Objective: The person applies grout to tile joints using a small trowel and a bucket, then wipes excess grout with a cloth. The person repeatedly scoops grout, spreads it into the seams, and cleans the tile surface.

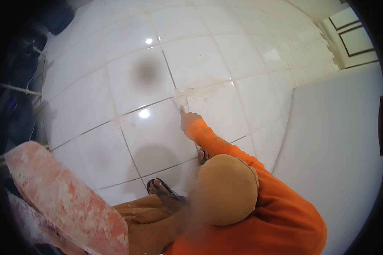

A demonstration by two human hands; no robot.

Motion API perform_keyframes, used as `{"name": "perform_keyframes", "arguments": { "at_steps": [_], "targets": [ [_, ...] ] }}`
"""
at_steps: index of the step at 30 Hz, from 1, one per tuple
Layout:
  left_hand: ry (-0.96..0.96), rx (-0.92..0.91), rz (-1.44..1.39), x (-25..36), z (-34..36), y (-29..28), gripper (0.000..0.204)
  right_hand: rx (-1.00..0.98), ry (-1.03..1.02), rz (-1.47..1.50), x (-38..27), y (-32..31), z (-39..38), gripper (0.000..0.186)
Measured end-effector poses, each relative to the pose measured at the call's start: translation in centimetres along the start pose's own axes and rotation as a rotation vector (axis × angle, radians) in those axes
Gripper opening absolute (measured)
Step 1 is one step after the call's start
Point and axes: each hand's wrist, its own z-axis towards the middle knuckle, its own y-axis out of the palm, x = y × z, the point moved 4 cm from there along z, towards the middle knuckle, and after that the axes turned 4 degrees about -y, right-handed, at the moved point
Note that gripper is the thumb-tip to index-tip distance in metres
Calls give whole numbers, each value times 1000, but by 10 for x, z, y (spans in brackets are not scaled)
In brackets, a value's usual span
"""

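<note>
My right hand (188, 121), in an orange sleeve, grips a pale flat scraper (180, 98) against the white tiled floor (144, 123). Beige paste (200, 92) is smeared along the grout line beside it. At the lower left, a long pink board (68, 195) coated in whitish, powdery residue is held up by my left hand (61, 242), which is mostly hidden beneath it, above some crumpled plastic.
Dark blue containers (21, 119) and pale pipes (21, 89) line the left side. A white wall or panel (327, 148) rises on the right, with a framed white door or panel (347, 36) at upper right. My sandalled foot (159, 187) is on the tiles.
</note>
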Motion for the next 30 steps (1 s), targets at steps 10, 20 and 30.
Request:
{"name": "perform_keyframes", "arguments": {
  "at_steps": [10,20,30],
  "targets": [
    [-8,24,6,8,-5,-14,105,-76,-115,-39,-19,22,-2,65],
    [18,37,-61,31,-20,-20,110,130,-391,-136,-68,39,-14,70],
    [-39,58,-36,45,-22,-33,108,83,-497,-243,-78,42,12,56]
  ]
}}
